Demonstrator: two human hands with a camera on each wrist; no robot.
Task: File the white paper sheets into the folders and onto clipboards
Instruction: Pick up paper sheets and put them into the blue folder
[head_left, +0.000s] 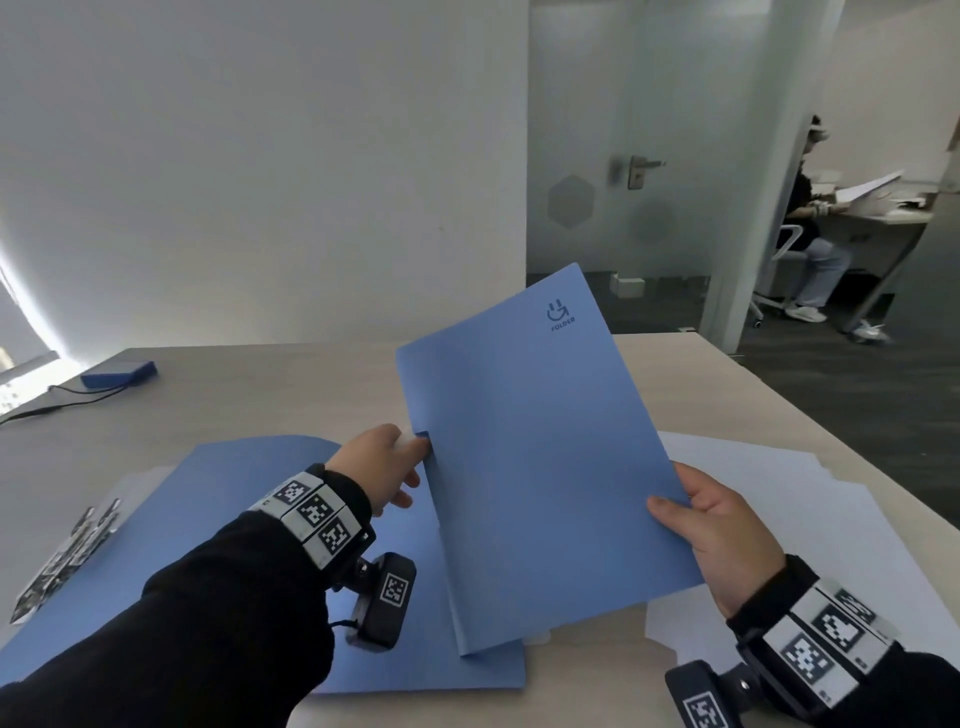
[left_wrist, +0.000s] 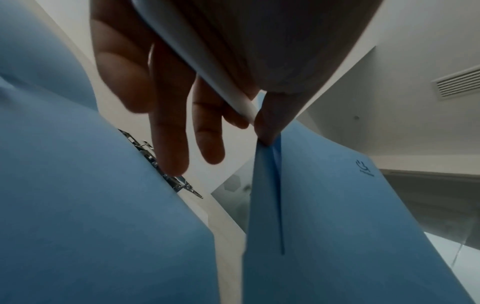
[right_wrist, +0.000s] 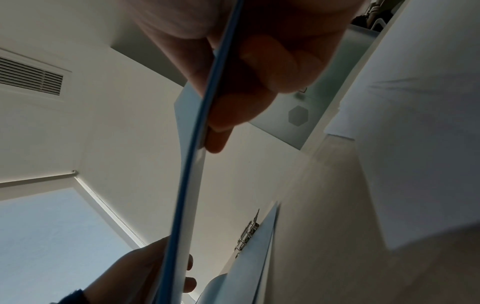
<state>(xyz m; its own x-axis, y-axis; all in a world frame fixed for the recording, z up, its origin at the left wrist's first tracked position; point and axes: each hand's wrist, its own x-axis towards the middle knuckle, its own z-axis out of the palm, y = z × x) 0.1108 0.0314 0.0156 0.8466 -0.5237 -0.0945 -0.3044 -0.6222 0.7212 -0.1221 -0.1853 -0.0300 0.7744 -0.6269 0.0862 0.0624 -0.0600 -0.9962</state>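
Observation:
I hold a blue folder (head_left: 545, 457) with a printed logo tilted above the table, its covers close together. My left hand (head_left: 415, 452) pinches its left edge; in the left wrist view the thumb and forefinger meet on that edge (left_wrist: 265, 135). My right hand (head_left: 675, 499) grips the lower right edge, thumb on top, and the folder (right_wrist: 192, 164) shows edge-on between thumb and fingers. A second blue folder (head_left: 234, 519) lies flat under my left arm. Loose white paper sheets (head_left: 805, 519) lie on the table to the right.
A shiny metal clip (head_left: 67, 556) lies at the left beside the flat folder. A blue box (head_left: 119, 373) with a black cable sits at the far left of the beige table (head_left: 311, 384). Behind a glass partition, a person (head_left: 810, 234) sits at another desk.

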